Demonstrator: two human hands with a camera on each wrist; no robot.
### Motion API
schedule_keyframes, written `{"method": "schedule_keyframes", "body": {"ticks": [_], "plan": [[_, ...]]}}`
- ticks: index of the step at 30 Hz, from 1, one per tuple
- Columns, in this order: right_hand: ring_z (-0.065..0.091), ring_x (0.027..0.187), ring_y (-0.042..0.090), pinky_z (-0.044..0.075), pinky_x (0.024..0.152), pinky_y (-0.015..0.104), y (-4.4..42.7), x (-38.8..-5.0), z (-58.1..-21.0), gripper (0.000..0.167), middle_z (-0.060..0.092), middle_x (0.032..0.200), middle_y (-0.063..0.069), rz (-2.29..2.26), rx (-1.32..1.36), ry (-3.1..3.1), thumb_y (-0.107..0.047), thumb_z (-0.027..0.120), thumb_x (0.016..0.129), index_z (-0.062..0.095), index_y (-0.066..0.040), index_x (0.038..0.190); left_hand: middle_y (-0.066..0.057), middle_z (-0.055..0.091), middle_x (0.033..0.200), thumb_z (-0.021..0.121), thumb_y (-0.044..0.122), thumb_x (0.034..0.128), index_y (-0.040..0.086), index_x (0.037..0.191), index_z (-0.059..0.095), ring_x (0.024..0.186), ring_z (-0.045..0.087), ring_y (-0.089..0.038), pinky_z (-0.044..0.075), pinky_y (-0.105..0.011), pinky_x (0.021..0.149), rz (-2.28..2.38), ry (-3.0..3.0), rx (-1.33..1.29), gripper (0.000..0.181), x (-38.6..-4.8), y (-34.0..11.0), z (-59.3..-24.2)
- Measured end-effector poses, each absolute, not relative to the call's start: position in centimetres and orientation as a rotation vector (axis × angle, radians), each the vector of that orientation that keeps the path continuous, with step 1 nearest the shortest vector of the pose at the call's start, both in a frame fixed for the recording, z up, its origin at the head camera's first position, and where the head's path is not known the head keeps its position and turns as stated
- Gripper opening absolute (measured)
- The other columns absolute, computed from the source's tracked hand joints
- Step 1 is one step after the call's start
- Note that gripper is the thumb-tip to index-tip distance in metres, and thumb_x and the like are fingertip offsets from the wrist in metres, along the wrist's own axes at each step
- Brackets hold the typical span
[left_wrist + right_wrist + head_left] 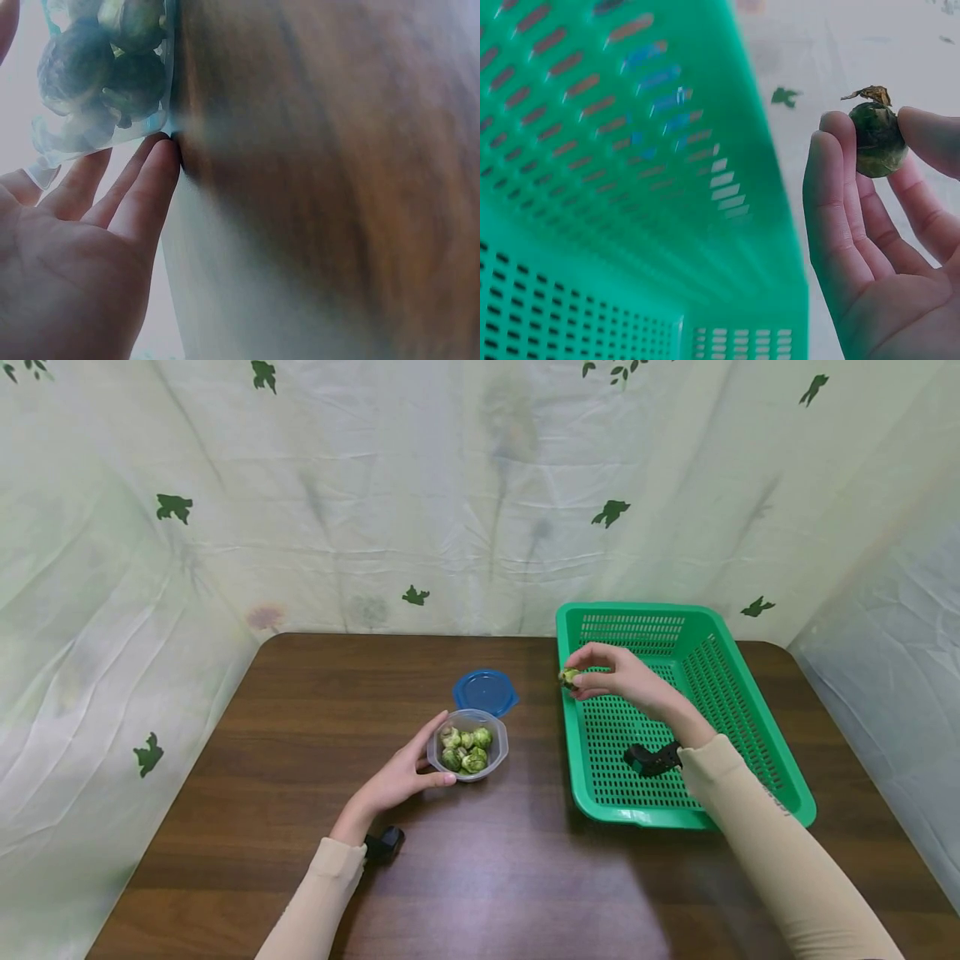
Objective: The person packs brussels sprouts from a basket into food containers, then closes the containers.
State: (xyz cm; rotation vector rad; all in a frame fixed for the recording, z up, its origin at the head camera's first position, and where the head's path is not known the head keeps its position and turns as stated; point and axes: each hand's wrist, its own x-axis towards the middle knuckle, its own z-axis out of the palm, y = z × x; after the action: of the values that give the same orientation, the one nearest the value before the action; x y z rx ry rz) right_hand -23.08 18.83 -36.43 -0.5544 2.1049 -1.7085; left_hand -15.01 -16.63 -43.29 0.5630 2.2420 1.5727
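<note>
My right hand (626, 681) pinches a Brussels sprout (569, 677) between thumb and fingertips, above the left rim of a green plastic basket (750, 727). In the right wrist view, the sprout (877, 139) has a dry brown leaf sticking up from it. On the table, my left hand (401, 774) holds a small clear plastic container (500, 752) from its left side, thumb at the near edge and fingers along the far side. Several Brussels sprouts (467, 749) lie inside it. The left wrist view shows fingers (146, 191) touching the container's wall.
A blue lid (486, 692) lies flat just behind the clear container. The slotted basket takes up the table's right side. Brown wooden table (300, 727) extends to the left and front. A pale curtain with green leaf shapes (450, 485) hangs behind the table.
</note>
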Motion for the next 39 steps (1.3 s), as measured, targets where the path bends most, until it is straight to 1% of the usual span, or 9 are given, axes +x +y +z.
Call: {"method": "schedule_keyframes", "body": {"ticks": [3,9,15,18,22,25,33,36,39], "plan": [[0.065,0.089,0.037,0.051,0.084,0.049,17.9,-22.8,-36.1,0.026,0.056,0.110,0.021,-1.700,-0.584,2.083,-0.006,0.062,0.092,0.055,0.006,0.114,-0.019,0.013,0.155,0.072,0.006,0.0861,0.009,0.154,0.011,0.136,0.026,-0.038,0.032,-0.053,0.104,1.569,2.243,0.557,0.091,-15.3,-16.7,-43.9],[0.065,0.085,0.032,0.054,0.079,0.044,16.2,-22.4,-35.5,0.024,0.057,0.107,0.020,-1.643,-0.622,2.084,-0.007,0.062,0.092,0.056,0.005,0.113,-0.015,0.013,0.156,0.072,0.007,0.0857,0.014,0.155,0.010,0.138,0.025,-0.035,0.031,-0.053,0.105,1.578,2.260,0.558,0.094,-16.2,-17.2,-46.5],[0.063,0.082,0.028,0.054,0.075,0.042,14.4,-22.2,-35.4,0.021,0.060,0.101,0.018,-1.601,-0.674,2.096,-0.005,0.062,0.092,0.059,0.003,0.112,-0.011,0.016,0.156,0.074,0.013,0.0850,0.016,0.155,0.012,0.137,0.028,-0.032,0.033,-0.052,0.104,1.580,2.273,0.573,0.094,-16.2,-17.4,-46.7],[0.062,0.084,0.036,0.054,0.076,0.043,13.5,-22.1,-35.4,0.021,0.061,0.100,0.018,-1.604,-0.702,2.072,-0.003,0.061,0.092,0.059,0.004,0.112,-0.011,0.017,0.156,0.075,0.015,0.0848,0.016,0.155,0.012,0.136,0.028,-0.032,0.033,-0.052,0.104,1.581,2.275,0.578,0.094,-16.1,-17.3,-46.6],[0.061,0.085,0.036,0.054,0.077,0.043,12.3,-21.8,-35.5,0.021,0.061,0.102,0.016,-1.598,-0.727,2.042,-0.003,0.061,0.091,0.058,0.004,0.111,-0.011,0.017,0.156,0.075,0.015,0.0849,0.016,0.155,0.012,0.136,0.029,-0.032,0.033,-0.052,0.104,1.580,2.274,0.573,0.094,-16.1,-17.3,-46.5],[0.063,0.084,0.031,0.054,0.076,0.042,11.4,-21.7,-35.6,0.020,0.061,0.104,0.015,-1.572,-0.743,2.046,-0.003,0.061,0.091,0.058,0.004,0.110,-0.011,0.017,0.156,0.075,0.015,0.0848,0.016,0.155,0.012,0.136,0.029,-0.032,0.034,-0.052,0.103,1.585,2.269,0.567,0.094,-16.1,-17.3,-46.4],[0.063,0.082,0.040,0.054,0.076,0.046,9.5,-21.6,-36.3,0.017,0.058,0.101,0.015,-1.418,-0.746,2.090,0.000,0.059,0.090,0.059,0.004,0.107,-0.012,0.017,0.155,0.074,0.014,0.0859,0.017,0.155,0.011,0.134,0.032,-0.032,0.035,-0.051,0.103,1.594,2.247,0.565,0.093,-16.1,-17.3,-46.3],[0.064,0.081,0.035,0.054,0.075,0.045,9.0,-21.7,-36.5,0.014,0.059,0.101,0.013,-1.331,-0.736,2.109,0.000,0.060,0.090,0.059,0.002,0.104,-0.012,0.016,0.155,0.073,0.014,0.0865,0.017,0.155,0.011,0.134,0.033,-0.033,0.035,-0.051,0.103,1.595,2.239,0.561,0.093,-16.1,-17.3,-46.4],[0.065,0.077,0.026,0.054,0.076,0.046,8.5,-21.9,-36.8,0.013,0.060,0.101,0.011,-1.244,-0.741,2.136,-0.001,0.060,0.090,0.061,0.001,0.102,-0.012,0.015,0.156,0.072,0.013,0.0870,0.018,0.155,0.010,0.134,0.032,-0.033,0.035,-0.050,0.103,1.587,2.241,0.553,0.092,-16.1,-17.3,-46.5]]}}
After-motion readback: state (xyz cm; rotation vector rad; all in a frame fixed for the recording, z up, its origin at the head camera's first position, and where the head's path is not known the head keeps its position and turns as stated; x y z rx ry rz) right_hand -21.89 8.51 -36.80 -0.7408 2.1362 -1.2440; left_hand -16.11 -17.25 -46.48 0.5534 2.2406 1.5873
